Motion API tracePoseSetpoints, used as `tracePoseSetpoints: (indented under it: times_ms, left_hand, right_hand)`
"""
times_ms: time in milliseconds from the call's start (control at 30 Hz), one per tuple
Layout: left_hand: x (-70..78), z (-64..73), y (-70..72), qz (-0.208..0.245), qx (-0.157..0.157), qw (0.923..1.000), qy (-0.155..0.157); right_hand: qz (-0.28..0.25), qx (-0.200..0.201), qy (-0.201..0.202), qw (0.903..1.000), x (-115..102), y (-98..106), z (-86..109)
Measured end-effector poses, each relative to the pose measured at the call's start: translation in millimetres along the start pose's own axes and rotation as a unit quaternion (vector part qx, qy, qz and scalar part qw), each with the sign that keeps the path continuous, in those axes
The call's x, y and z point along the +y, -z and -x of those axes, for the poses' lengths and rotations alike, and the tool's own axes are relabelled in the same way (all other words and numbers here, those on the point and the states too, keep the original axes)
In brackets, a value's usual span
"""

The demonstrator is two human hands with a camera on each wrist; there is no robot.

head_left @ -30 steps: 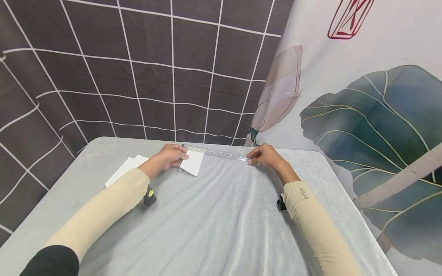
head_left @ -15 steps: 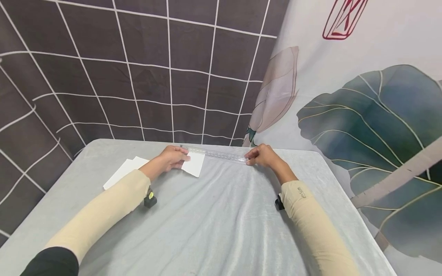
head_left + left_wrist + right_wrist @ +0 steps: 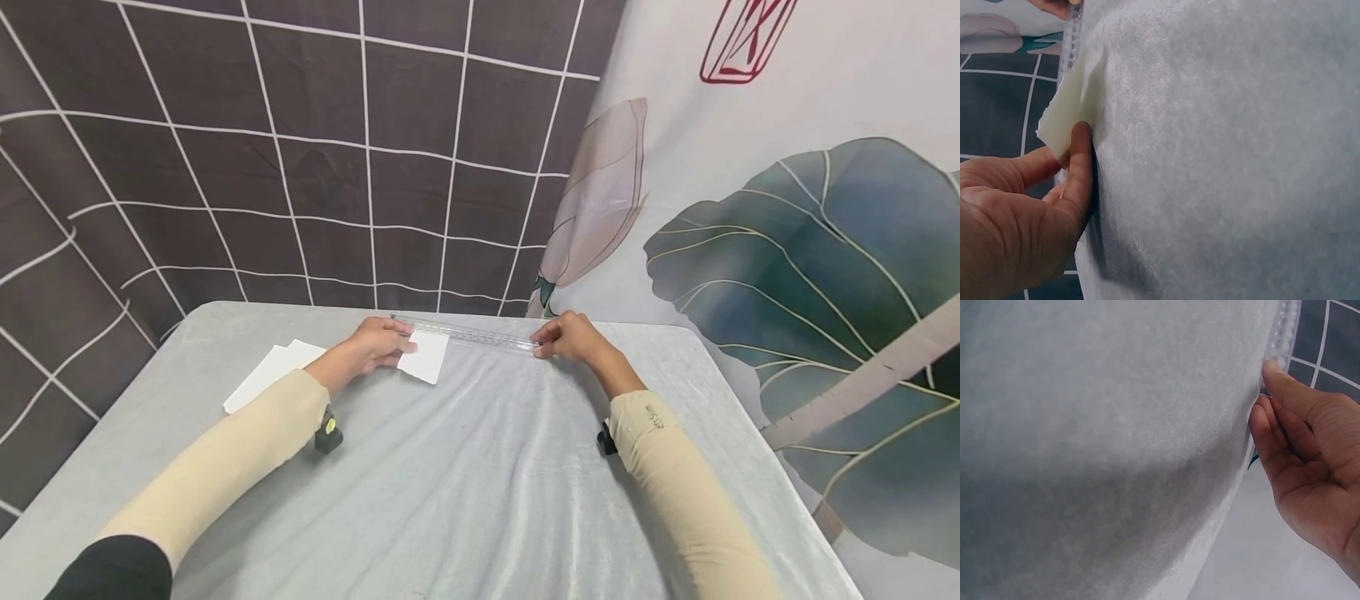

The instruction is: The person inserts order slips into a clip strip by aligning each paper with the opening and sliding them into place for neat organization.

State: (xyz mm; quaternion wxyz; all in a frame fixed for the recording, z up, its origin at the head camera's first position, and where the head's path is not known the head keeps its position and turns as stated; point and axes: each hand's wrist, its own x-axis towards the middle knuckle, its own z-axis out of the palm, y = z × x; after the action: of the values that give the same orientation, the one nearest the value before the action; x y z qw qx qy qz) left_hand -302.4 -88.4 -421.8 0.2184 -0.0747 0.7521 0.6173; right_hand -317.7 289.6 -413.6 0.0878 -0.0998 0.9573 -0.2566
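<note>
Near the table's back edge lies a long, narrow clear plastic strip (image 3: 487,337) with a row of small round bumps. My right hand (image 3: 573,337) grips its right end between thumb and fingers. At the other end my left hand (image 3: 372,343) pinches a small white piece of paper (image 3: 426,357), its edge overlapping the strip. In the left wrist view that paper (image 3: 1063,122) looks bent, with one rough edge, and thumb and fingers hold its near corner. The strip's left end shows just past the left fingertips.
More white paper sheets (image 3: 273,372) lie on the left of the table, partly behind the left forearm. A pale grey, slightly wrinkled cloth (image 3: 480,467) covers the table. Behind it hang a dark grid-patterned curtain (image 3: 315,167) and a white leaf-printed cloth (image 3: 675,250).
The left hand and the paper have shifted slightly to the right along the strip. The right hand keeps its grip on the strip's end. The head view has turned slightly.
</note>
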Motion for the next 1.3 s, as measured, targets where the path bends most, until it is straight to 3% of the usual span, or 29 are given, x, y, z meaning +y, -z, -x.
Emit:
tracePoseSetpoints:
  times_ms: [467,1300]
  left_hand:
    - [3.8,-0.6,-11.5,0.001,-0.015,0.9998,-0.011]
    - [3.2,-5.3,-29.5,0.015,-0.015,0.9997,-0.008]
  right_hand:
    - [0.005,-0.003,0.004,1.0,0.0,3.8,-0.8]
    - [0.013,-0.007,0.001,0.9999,0.3,1.8,-4.7]
